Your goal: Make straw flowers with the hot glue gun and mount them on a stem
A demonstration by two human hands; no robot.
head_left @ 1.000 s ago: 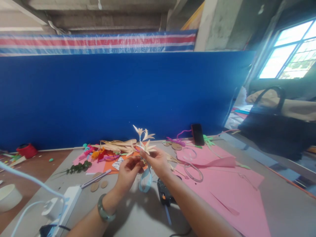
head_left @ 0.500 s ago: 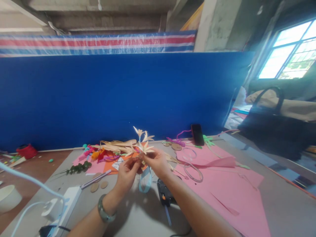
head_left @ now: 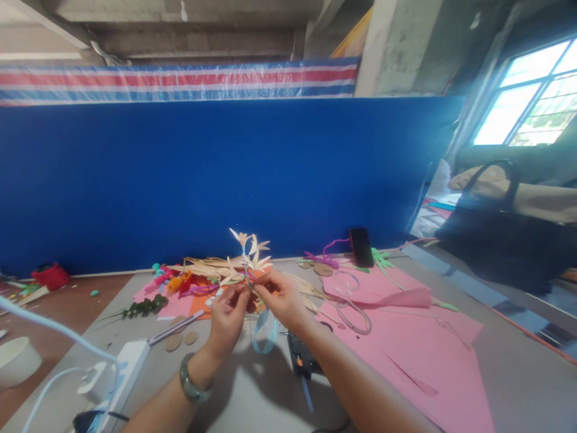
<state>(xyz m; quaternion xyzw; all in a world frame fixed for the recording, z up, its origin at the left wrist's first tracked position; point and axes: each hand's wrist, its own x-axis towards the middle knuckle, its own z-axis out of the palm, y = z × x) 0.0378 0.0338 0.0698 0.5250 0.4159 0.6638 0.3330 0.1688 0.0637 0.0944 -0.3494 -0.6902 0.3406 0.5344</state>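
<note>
A sprig of pale cream, narrow-petalled craft flowers (head_left: 258, 262) stands upright above my hands, on a thin stem with a light blue wrap. My left hand (head_left: 229, 310) pinches the stem low down, thumb against fingers. Close beside it, my right hand (head_left: 283, 299) has its fingertips closed on the same spot. A loop of light blue ribbon (head_left: 265, 337) hangs just below the fingers. To the right of the ribbon lies a black glue gun (head_left: 301, 353) with a clear glue stick, partly covered by my right forearm.
Pink paper sheets (head_left: 433, 349) spread over the right side. Behind my hands lie dried husk strips (head_left: 216, 266) and coloured pipe cleaners (head_left: 174, 279). A phone (head_left: 361, 248) leans on the blue partition (head_left: 216, 180). A white power strip (head_left: 130, 367) lies front left, near wooden discs (head_left: 173, 342).
The flower sprig has shifted slightly left and turned, so more of its blue-wrapped stem shows. My right hand has moved a little left and down with it.
</note>
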